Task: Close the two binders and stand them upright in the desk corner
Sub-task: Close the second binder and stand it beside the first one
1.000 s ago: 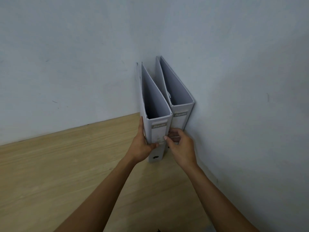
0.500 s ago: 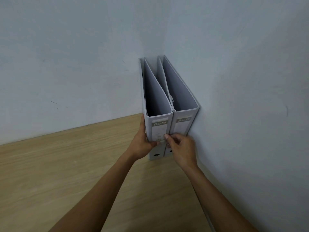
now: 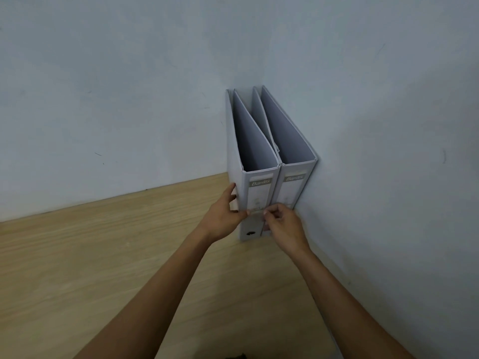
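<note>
While both hands are at the spines, the two lever-arch binders are found closed and upright in the desk corner. The left binder [image 3: 255, 193] and the right binder [image 3: 293, 185] are set side by side, covers touching, spines flush and facing the wearer. The right binder is pressed against the side wall [image 3: 388, 151] at 3 o'clock; the rear edges of both are met by the back wall [image 3: 116, 99] at 12 o'clock. The left hand [image 3: 223, 218] is wrapped round the left binder's outer cover, fingers together, thumb on the spine. The right hand [image 3: 283, 226] is curled, fingertips pinched at the seam between the spines. On the wooden desk [image 3: 103, 255] no leaning is noted. Placement is judged practically complete; only release and withdrawal of both hands are judged outstanding.
</note>
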`<state>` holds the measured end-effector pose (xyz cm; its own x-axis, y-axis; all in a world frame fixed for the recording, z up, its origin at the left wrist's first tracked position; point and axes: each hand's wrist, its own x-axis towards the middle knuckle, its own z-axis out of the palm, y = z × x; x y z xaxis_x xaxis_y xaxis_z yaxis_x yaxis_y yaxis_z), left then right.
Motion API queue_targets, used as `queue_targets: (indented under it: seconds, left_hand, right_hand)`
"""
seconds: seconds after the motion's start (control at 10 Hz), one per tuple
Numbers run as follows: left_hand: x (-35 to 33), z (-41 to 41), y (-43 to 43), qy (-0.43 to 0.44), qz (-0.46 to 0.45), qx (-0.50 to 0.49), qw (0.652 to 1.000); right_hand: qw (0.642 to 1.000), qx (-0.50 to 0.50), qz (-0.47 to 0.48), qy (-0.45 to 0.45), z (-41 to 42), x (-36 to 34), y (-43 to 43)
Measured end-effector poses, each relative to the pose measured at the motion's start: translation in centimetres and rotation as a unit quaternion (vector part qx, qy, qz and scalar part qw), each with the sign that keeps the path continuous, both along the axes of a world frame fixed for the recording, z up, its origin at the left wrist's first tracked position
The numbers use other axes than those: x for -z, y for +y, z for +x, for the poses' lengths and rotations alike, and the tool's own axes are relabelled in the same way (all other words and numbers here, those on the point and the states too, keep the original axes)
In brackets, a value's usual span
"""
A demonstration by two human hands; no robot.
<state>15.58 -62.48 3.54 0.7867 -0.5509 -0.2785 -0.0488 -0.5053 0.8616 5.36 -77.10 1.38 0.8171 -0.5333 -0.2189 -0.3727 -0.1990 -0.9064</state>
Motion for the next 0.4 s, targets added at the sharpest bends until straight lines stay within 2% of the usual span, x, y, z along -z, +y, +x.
queue_targets:
  seconds: [0.2,0.4]
  left_hand:
    - [-1.5,-1.7,4.2,0.012,-0.02,0.007,1.0]
    - [-3.1,-2.0,12.2,0.017,-0.02,-0.04,0.999]
  right_hand:
    - [0.996,-0.059,0.048,0.055,-0.7,-1.6,4.0]
    - [0.989,-0.114,0.056,0.078,1.4,-3.2,10.4]
